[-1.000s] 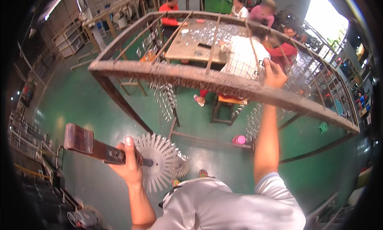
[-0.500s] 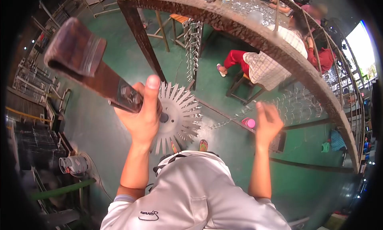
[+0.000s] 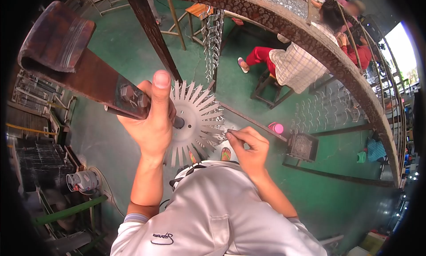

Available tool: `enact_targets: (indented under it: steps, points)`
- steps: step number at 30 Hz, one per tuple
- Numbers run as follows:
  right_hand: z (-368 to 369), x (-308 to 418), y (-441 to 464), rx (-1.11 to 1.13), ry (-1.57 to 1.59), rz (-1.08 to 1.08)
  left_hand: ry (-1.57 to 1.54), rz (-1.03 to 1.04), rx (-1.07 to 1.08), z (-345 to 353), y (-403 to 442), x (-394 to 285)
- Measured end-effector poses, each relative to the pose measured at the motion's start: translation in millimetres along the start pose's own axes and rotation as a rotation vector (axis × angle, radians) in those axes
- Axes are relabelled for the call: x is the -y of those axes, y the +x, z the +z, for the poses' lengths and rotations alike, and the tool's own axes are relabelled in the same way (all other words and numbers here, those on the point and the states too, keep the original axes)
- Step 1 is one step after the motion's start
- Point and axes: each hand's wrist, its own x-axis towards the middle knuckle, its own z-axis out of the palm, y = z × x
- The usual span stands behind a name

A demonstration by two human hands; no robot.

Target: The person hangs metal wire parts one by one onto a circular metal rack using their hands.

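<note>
My left hand [image 3: 153,118] is wrapped round the bolted end of a rusty metal arm [image 3: 95,76], whose far end bends into a broad hook at the upper left. Behind that hand is a grey slotted disc [image 3: 193,118] with blade-like strips all round its edge. Thumb and forefinger of my right hand [image 3: 249,150] are pinched together beside the disc's right edge, near small shiny metal pieces [image 3: 220,131]. Whatever is between those fingertips is too small to make out.
A rusty curved frame [image 3: 284,23] spans the top and right, with shiny hooks [image 3: 213,43] hanging in strands. A person in a checked shirt [image 3: 304,61] sits beyond it. A pink container [image 3: 276,128] and a metal box [image 3: 303,147] are at right, a gas cylinder [image 3: 83,181] at left.
My right hand has come down from the frame and moved left to the disc's edge. The view has tilted downward. My left hand still holds the metal arm, which now appears closer and larger.
</note>
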Motion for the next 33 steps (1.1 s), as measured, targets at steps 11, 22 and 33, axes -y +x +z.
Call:
enact_targets:
  steps: [11, 22, 33]
  points:
    - [14.1, -9.7, 10.0, 0.073, -0.056, -0.05, 0.001, -0.018, -0.008, -3.3, -2.2, 7.6]
    - [15.7, -6.8, 13.6, 0.178, -0.089, 0.014, 0.029, -0.044, -0.035, -6.4, -1.4, 14.3]
    - [-8.6, 0.4, 41.8, 0.187, -0.205, -0.097, 0.072, 0.0, -0.05, -13.4, -5.1, 31.3]
